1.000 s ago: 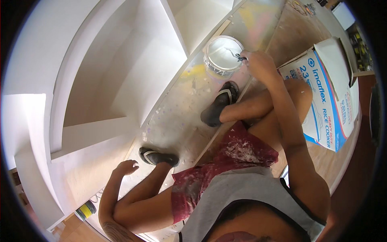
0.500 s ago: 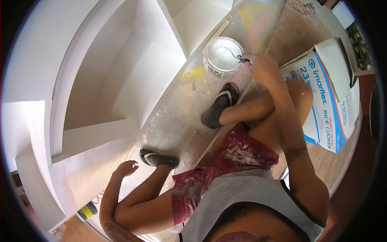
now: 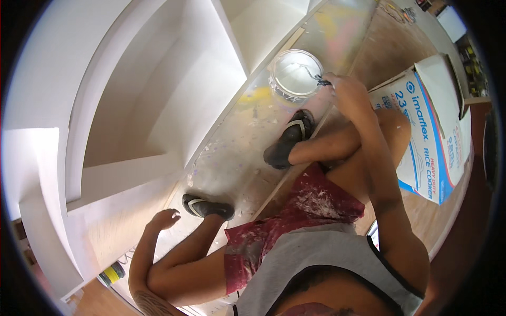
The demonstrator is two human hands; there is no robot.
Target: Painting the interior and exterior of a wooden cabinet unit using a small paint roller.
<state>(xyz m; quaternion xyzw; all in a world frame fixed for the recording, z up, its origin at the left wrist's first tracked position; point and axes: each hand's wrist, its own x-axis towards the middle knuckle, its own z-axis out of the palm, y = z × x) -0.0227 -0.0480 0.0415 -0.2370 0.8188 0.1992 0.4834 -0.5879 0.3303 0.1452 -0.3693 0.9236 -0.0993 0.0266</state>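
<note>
At the upper middle, my right hand (image 3: 345,89) is closed round the dark handle of a paint roller (image 3: 322,80). The roller's thin bent wire reaches over the rim of a round bucket (image 3: 274,81) of white paint; its head is hidden in the paint. White drips streak the bucket's outer side. My left hand (image 3: 165,219) hangs past my bent knee at the lower left, close to my sandalled foot (image 3: 208,207). It holds nothing that I can see, its fingers loosely bent and a little apart.
A white-painted shelving unit (image 3: 158,100) with open compartments runs along the left. On the right stands a large printed carton (image 3: 421,137). The paint-spattered board (image 3: 232,142) lies under my feet. A black and yellow roll (image 3: 112,274) sits at the lower left, cords (image 3: 395,11) at the far right.
The bucket, carton and right hand sit slightly lower and further right in the picture, as the view has shifted a little. My right hand keeps its grip on the roller; my left hand stays put.
</note>
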